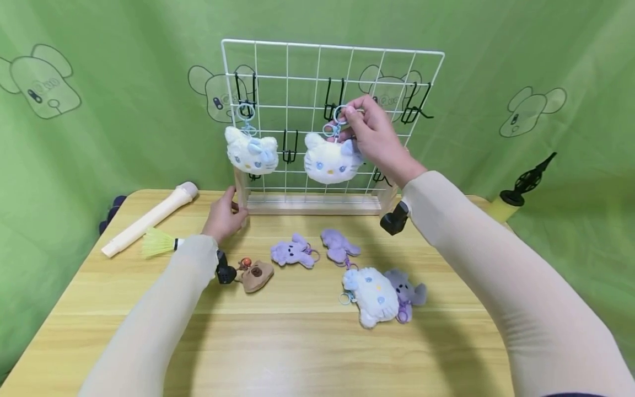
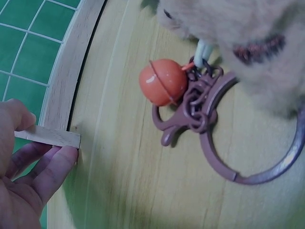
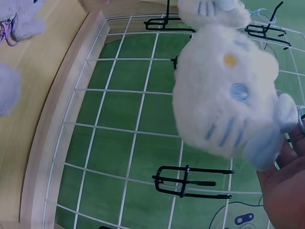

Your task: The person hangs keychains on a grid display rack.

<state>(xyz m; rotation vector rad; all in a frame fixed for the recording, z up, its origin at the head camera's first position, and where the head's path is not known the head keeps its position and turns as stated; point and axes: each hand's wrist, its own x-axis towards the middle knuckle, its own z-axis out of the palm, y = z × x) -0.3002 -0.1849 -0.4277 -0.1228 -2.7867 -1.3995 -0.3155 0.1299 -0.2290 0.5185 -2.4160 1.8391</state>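
My right hand (image 1: 374,132) pinches the ring of a white cat-head plush keychain (image 1: 331,161) in front of the white wire grid rack (image 1: 302,43), beside the upper middle black hook (image 1: 329,107). In the right wrist view the plush (image 3: 221,95) hangs by the fingers; whether its ring touches the hook cannot be told. A matching cat keychain (image 1: 252,153) hangs on the upper left hook. My left hand (image 1: 223,218) holds the left end of the rack's wooden base (image 1: 312,207), thumb on one side and fingers on the other, as the left wrist view shows.
On the table lie a brown plush keychain (image 1: 258,277), purple plush keychains (image 1: 290,252) and another white cat plush (image 1: 374,295). A pale tube (image 1: 149,218) and a yellow shuttlecock (image 1: 157,244) lie left. Further black hooks (image 1: 414,105) project from the grid.
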